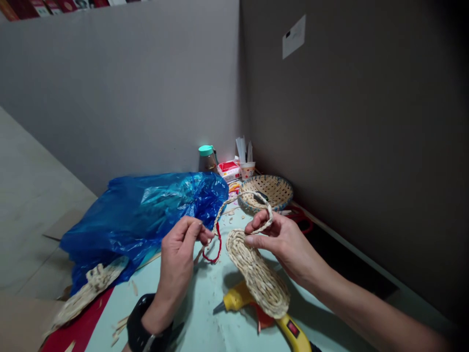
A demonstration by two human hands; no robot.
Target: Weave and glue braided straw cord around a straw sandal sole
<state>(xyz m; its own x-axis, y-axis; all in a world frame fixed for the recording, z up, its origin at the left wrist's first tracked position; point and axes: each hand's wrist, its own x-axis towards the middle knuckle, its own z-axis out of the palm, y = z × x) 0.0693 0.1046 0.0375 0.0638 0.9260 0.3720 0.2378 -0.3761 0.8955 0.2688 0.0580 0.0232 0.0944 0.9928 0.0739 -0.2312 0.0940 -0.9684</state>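
My right hand [274, 237] pinches the top end of a woven straw shoe sole [260, 276], along with a braided straw cord [222, 210] that loops up and over to the left. The other stretch of this cord, with a red cord [216, 252] hanging beside it, runs to my left hand [185, 249], whose thumb and fingertips are closed on it. A yellow hot glue gun [238, 296] lies on the table under the sole, partly covered by it. Its nozzle points left.
A blue plastic bag [146, 200] spreads over the left of the pale table [205, 322]. Behind stand a round woven basket [282, 188], a paper cup with white sticks [247, 170], a tissue pack [229, 169] and a green-lidded jar [207, 159]. Red-handled scissors [304, 222] lie right; straw [98, 283] lies left.
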